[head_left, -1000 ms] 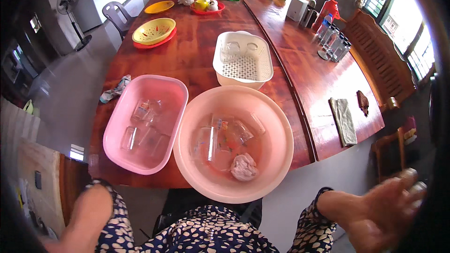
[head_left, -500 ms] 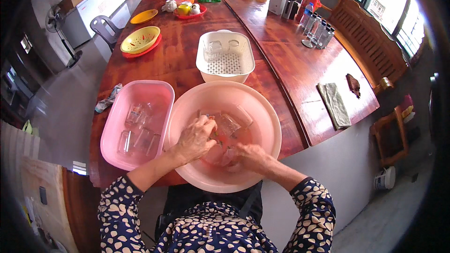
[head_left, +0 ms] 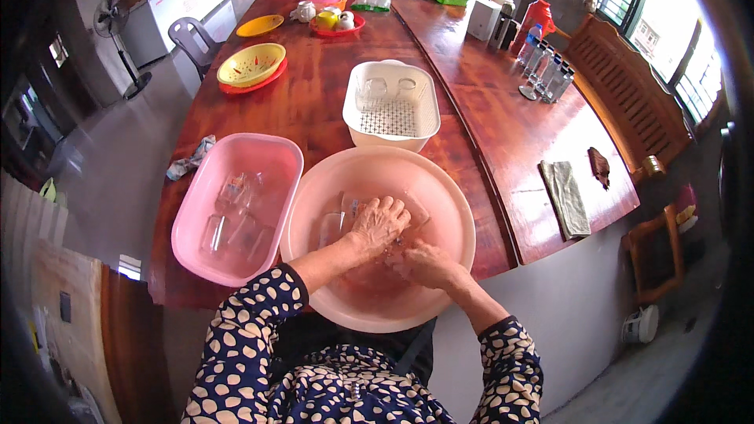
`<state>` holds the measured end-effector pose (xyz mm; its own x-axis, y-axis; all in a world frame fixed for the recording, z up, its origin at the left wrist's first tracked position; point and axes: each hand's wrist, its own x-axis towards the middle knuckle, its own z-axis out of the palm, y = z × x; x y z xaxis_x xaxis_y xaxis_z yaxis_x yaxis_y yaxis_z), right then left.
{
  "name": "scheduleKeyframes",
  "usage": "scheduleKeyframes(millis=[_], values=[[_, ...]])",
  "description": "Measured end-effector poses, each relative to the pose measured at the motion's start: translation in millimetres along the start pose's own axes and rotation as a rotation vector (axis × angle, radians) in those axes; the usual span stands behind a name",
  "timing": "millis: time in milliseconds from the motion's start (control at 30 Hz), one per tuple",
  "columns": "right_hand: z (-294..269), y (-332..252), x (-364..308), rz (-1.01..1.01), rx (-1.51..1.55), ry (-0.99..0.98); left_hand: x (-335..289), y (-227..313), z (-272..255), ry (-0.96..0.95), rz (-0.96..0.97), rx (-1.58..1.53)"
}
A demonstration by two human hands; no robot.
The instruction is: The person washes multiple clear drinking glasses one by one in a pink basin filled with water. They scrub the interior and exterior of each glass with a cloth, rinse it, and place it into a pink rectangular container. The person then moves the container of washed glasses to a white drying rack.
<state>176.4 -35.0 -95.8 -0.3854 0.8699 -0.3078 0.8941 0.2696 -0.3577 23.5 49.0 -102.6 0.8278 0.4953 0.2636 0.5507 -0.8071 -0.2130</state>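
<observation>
In the wide pale pink basin, both my hands are down in shallow water among clear drinking glasses. My left hand lies palm down with its fingers curled over a glass, which the hand mostly hides. Close on its right, my right hand is closed low in the basin; what is in it is hidden. A clear glass lies left of my left hand, and another glass lies beyond its fingertips. To the left, a pink rectangular tub holds several glasses.
Behind the basin stands a white basket with two upturned glasses. A yellow colander sits on a red plate at the left. Toward the right are a folded grey-green cloth and several dark-capped bottles on the wooden table.
My left hand has moved right and slightly away from me, over the glasses, uncovering a glass at the basin's left. My right hand stays low in the basin. The view has shifted slightly.
</observation>
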Motion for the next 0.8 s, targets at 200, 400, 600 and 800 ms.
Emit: scheduleKeyframes(millis=[200,400,600,800], values=[[-53,-19,-39,-0.101,0.364,0.515,-2,-3,2,0.105,0.051,-0.05],[-75,-31,-58,-0.04,0.598,0.737,-3,-4,-11,0.232,-0.085,-0.511],[-65,-62,-46,-0.163,0.377,1.07,-1,-3,-51,0.151,-0.791,-1.58],[-37,-95,-9,-0.202,0.2,1.054,-27,21,-52,0.639,-0.499,-1.999]])
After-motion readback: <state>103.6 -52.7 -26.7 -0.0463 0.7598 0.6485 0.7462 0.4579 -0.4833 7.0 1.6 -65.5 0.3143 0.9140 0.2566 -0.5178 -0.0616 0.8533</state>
